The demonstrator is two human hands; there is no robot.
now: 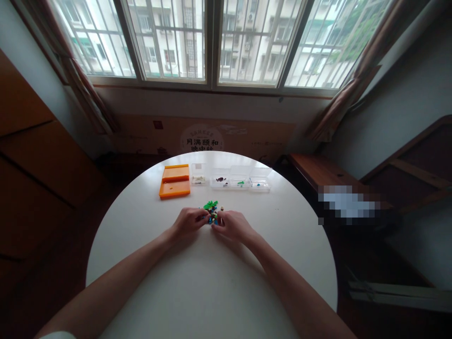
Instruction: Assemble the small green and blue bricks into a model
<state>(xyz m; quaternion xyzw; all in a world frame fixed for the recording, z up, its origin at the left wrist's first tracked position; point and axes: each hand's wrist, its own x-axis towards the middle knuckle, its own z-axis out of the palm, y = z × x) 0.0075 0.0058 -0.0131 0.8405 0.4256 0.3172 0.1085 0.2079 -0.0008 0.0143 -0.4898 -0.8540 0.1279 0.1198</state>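
A small pile of mixed building bricks (212, 206), green, blue, brown and cream, lies on the white round table (205, 278). My left hand (189, 220) rests at the pile's left side, thumb and fingers drawn together at its edge. From the right, my right hand (233, 223) reaches into the same pile with curled fingers. Both hands touch the bricks or are very close to them. Whatever is between the fingertips is too small to make out.
Behind the pile stand an open orange case (175, 188) and a clear box (198, 181) with pale pieces. To their right, clear compartments hold brown pieces (221, 179), green pieces (241, 183) and a blue piece (258, 184). A wooden bench (318, 172) stands right of the table.
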